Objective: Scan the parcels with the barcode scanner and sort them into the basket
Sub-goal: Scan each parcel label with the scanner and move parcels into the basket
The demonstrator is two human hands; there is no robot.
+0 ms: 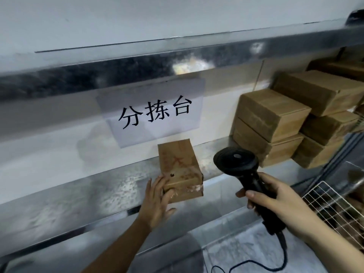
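Steel surface runs along a white wall, with a stack of brown parcels at its right end. A paper sign hangs on the wall. A wire basket shows at lower right. One parcel lies mid-surface, just left of the scanner. The left hand, fingers straight, rests against the parcel's near left corner. The right hand is wrapped round the scanner's handle.
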